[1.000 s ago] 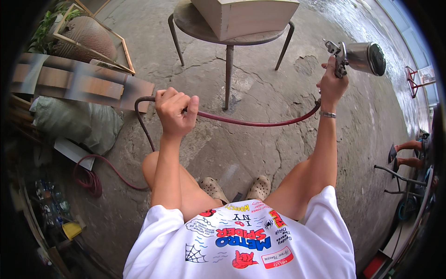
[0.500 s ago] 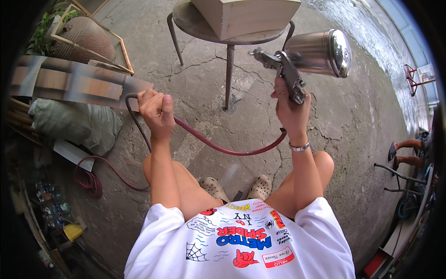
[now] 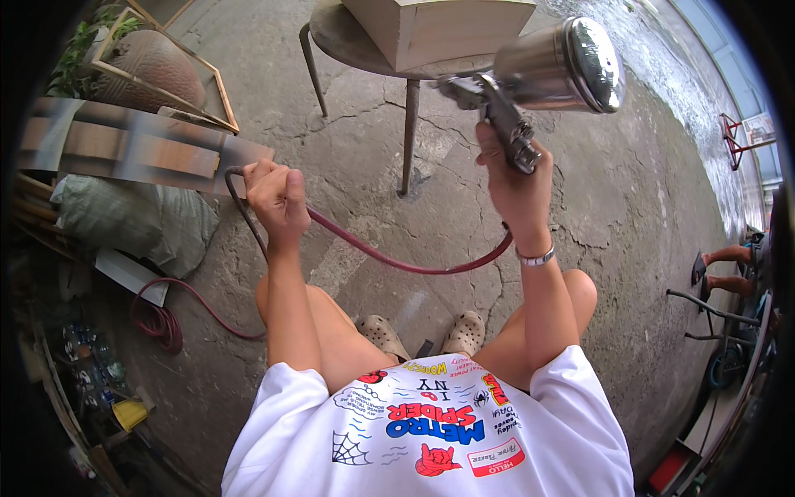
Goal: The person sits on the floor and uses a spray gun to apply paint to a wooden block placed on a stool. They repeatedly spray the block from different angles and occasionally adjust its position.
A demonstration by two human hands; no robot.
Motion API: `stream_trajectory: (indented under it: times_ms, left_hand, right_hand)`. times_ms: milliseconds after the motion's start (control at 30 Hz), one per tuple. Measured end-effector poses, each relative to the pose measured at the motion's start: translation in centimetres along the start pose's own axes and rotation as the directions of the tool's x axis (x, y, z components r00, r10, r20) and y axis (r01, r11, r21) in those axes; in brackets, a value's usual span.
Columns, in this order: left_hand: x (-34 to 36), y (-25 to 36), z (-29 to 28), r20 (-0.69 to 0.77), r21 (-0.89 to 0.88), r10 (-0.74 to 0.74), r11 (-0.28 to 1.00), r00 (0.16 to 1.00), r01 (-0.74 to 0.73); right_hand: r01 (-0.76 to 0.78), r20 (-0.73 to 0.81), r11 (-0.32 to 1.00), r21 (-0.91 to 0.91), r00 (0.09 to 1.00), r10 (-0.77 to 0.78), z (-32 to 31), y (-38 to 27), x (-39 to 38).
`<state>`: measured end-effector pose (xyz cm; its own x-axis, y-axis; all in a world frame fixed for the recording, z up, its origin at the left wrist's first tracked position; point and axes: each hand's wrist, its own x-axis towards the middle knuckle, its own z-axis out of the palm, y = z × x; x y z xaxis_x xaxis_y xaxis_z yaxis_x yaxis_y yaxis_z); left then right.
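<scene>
My left hand [image 3: 278, 199] is closed round the dark red hose [image 3: 397, 257], which sags across to the bottom of my right hand. My right hand [image 3: 517, 186] is closed on the grip of a metal spray gun [image 3: 505, 116] with a large silver cup [image 3: 556, 68] on its side, held up in front of the stool. A pale, squarish box [image 3: 447, 33] sits on the round stool [image 3: 335, 33] just beyond the gun.
Left: long boards [image 3: 124, 149], a sack [image 3: 132, 224], wooden frames [image 3: 221, 91], a large pot [image 3: 149, 74] and coiled hose [image 3: 161, 327]. Right: a person's legs [image 3: 725, 284] in sandals beside bicycle-like metalwork [image 3: 720, 340]. Cracked concrete floor [image 3: 621, 207] surrounds the stool.
The spray gun and my right hand swung left in front of the stool, then rose slightly. My left hand shifted a little left with the hose, which hangs lower between my hands.
</scene>
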<state>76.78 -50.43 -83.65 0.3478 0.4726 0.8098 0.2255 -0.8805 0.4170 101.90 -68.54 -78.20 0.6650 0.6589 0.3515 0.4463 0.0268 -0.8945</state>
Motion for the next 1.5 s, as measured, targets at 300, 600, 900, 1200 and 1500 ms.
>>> stream_trajectory:
  times_ms: [300,600,900,1200,1500]
  left_hand:
    - [0.1,1.5,1.1,0.056,0.042,0.053,0.998,0.997,-0.056]
    - [0.3,3.1,2.7,0.092,0.019,0.087,0.996,0.992,-0.089]
    - [0.2,1.9,2.4,0.022,0.005,0.032,0.999,0.999,-0.032]
    - [0.5,1.2,1.4,-0.047,-0.019,-0.026,0.999,0.999,0.025]
    - [0.3,0.3,0.1,-0.034,0.055,-0.039,0.998,0.999,0.040]
  right_hand:
    - [-0.016,-0.218,0.994,-0.104,0.976,-0.007,-4.1,4.8,4.5]
    - [-0.088,-0.439,0.976,-0.200,0.898,-0.009,-7.9,7.6,10.0]
    - [-0.171,-0.390,0.980,-0.097,0.913,0.121,-7.8,6.6,7.9]
    - [-0.099,-0.091,0.991,0.091,0.990,0.107,-2.1,1.3,1.9]
    - [-0.090,0.042,0.990,0.107,0.995,0.086,0.0,-0.8,-0.1]
